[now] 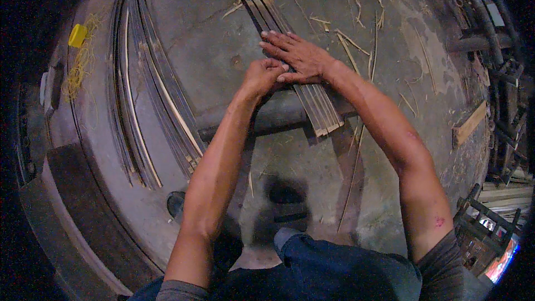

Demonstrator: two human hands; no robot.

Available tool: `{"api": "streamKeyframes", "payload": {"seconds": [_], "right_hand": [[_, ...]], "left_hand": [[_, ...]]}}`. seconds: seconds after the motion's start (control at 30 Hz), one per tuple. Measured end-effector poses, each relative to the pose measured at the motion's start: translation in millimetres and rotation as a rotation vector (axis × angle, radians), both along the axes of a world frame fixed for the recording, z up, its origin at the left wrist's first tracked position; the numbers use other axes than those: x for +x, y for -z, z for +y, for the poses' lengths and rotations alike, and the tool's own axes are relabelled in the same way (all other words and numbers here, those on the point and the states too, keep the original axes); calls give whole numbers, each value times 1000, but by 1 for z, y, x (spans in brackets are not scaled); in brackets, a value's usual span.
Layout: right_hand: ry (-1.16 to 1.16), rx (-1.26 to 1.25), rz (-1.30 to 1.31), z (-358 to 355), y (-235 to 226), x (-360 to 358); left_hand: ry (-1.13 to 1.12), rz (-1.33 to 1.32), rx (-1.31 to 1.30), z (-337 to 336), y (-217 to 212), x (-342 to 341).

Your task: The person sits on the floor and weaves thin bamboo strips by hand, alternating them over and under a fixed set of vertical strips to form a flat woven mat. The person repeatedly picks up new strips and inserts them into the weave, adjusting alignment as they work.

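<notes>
A bundle of long, narrow, dark strips with pale cut ends (317, 108), bamboo or wood by their look, runs from the top of the view toward me. Its near end lies across a thick dark round bar (278, 116) on the floor. My right hand (301, 58) lies flat over the bundle, fingers stretched out toward the left. Against the bundle's left edge, my left hand (262, 81) is closed with its fingers curled in, touching the right hand near the thumb. Whatever sits between the left fingers is hidden.
More long strips (153, 86) lie on the floor to the left. Beyond them is a yellow roll (78, 35) with tangled yellow string (78, 75). Pale shavings (351, 44) are scattered at the right, near a wooden block (470, 124) and dark metal frames (504, 78).
</notes>
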State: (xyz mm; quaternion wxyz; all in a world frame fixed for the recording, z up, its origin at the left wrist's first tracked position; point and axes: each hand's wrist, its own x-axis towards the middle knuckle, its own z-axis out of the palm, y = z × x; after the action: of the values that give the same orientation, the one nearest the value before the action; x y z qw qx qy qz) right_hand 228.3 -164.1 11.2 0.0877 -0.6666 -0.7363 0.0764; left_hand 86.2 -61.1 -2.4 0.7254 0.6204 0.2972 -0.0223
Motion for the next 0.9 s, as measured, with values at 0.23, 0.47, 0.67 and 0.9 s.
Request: {"api": "streamKeyframes", "payload": {"seconds": [0.23, 0.47, 0.67, 0.9], "right_hand": [[-14, 10, -19, 0, 1, 1], [-20, 41, -4, 14, -10, 2], [57, -108, 10, -13, -21, -4], [40, -92, -13, -4, -18, -12]], "left_hand": [[11, 30, -71, -1, 6, 0], [-578, -25, 187, 16, 6, 2], [-805, -223, -26, -4, -71, -71], [-824, -171, 79, 29, -64, -125]]}}
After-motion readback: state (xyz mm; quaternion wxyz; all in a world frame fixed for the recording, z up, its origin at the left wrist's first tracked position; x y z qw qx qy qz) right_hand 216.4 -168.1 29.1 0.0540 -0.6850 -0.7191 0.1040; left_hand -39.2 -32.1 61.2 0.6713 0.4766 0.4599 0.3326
